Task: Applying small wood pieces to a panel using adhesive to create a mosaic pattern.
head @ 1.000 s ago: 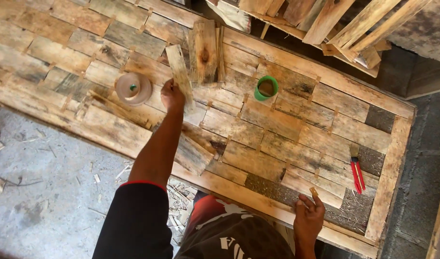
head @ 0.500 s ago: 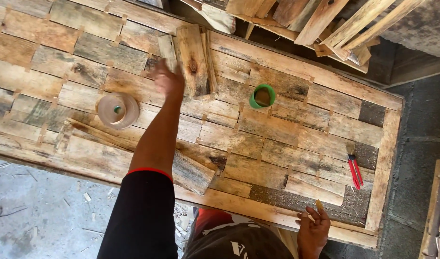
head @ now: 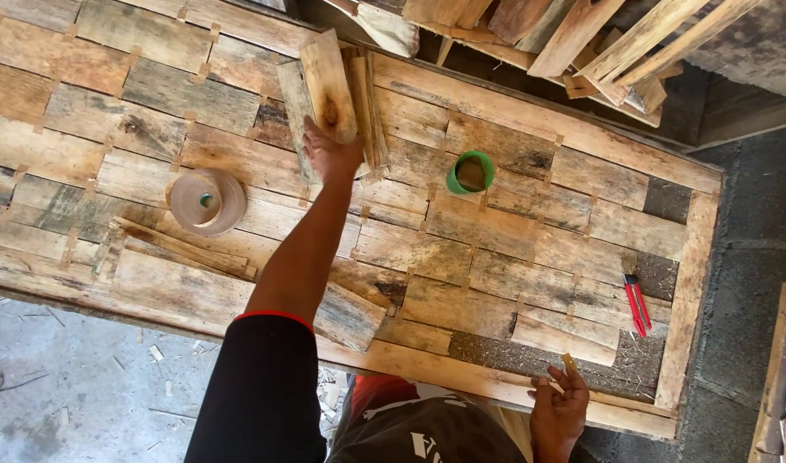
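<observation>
I have my left hand (head: 328, 154) closing its grip on the plank (head: 328, 86) atop the counter (head: 496, 257) (right hand (head: 560, 410) pinches a sliver (head: 569, 363)); next, I judge, a firm lift.

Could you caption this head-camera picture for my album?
Left hand grips a short weathered wooden plank above a patchwork wooden panel; right hand pinches a small wood chip.

The wooden panel (head: 513, 283) is a patchwork of weathered tan, grey and brown boards, with dark bare patches at its right end. On it sit a bright green ring (head: 471, 172), a pale beige tape roll (head: 207, 201) and red-handled pliers (head: 637, 302). The sleeve (head: 260, 390) is black with a red cuff edge.
</observation>
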